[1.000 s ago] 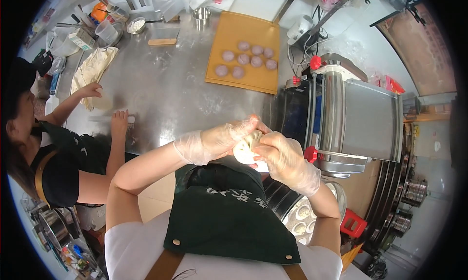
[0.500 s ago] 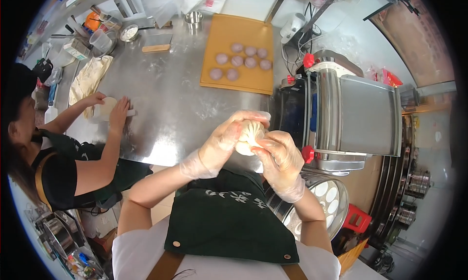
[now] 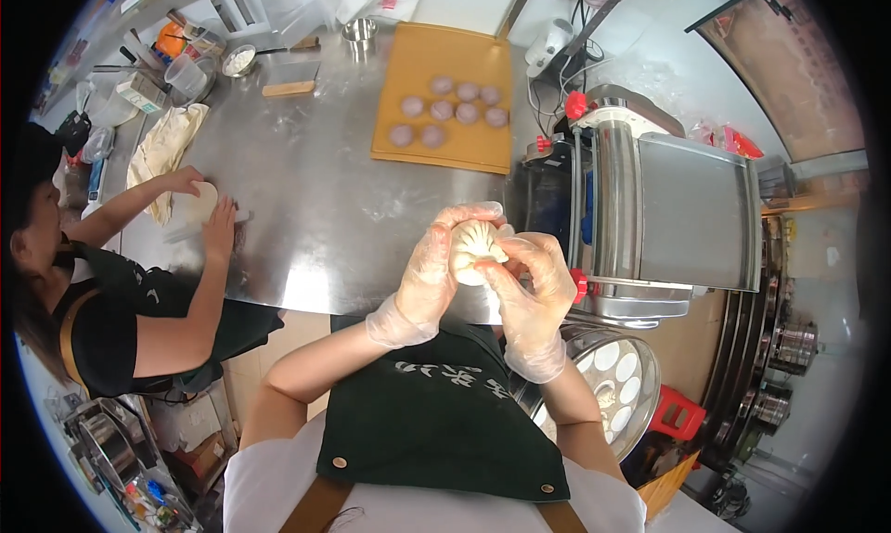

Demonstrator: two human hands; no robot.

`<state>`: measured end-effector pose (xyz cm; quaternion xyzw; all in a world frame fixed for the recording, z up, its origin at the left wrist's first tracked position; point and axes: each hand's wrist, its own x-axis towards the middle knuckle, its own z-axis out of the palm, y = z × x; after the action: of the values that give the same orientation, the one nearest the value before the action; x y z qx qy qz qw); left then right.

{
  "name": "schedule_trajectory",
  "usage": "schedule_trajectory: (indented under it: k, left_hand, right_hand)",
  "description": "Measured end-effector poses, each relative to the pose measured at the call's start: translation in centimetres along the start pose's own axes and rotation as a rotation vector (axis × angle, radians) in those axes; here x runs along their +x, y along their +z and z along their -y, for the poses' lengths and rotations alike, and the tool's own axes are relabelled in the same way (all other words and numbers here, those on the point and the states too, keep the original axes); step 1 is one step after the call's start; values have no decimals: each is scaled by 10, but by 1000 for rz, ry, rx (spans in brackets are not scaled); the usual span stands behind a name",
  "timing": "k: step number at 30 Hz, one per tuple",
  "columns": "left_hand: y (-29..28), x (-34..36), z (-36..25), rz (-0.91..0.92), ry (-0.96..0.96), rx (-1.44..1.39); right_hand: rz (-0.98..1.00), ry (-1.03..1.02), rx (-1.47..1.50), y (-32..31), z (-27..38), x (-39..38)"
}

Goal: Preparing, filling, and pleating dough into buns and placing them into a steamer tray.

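Note:
A pale, pleated bun (image 3: 475,246) is held up between my gloved hands, above the table's front edge. My left hand (image 3: 436,264) cups it from the left and far side, fingers wrapped round it. The thumb and fingertips of my right hand (image 3: 535,282) pinch the dough folds at the bun's right side. Clear plastic gloves cover both hands. What is inside the bun is hidden.
Purple dough balls (image 3: 442,111) sit on a yellow board (image 3: 394,69). To the right stands a dough-rolling machine (image 3: 687,208) with red knobs; below it, a round steamer (image 3: 640,431) holds white paper discs. At left, a co-worker's hands (image 3: 218,222) handle a flat dough round (image 3: 206,199).
My hands and the bun have turned slightly, and the pleats now face up more openly. The co-worker's dough round has shifted a little. The whole view has moved slightly.

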<state>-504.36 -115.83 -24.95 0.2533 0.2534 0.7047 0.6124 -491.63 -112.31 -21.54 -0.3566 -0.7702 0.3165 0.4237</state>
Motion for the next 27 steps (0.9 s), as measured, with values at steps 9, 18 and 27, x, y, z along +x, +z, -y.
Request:
schedule_trajectory:
  k: [9, 18, 27]
  left_hand:
    - [-39, -1, -26, 161, -389, 74]
    - [-64, -30, -12, 331, -789, 45]
    - [-72, -104, 9, 59, -177, 24]
  right_hand:
    - [214, -456, -115, 5, -14, 7]
    - [490, -568, -24, 3, -35, -36]
    - [-55, 112, -42, 69, 25, -120]
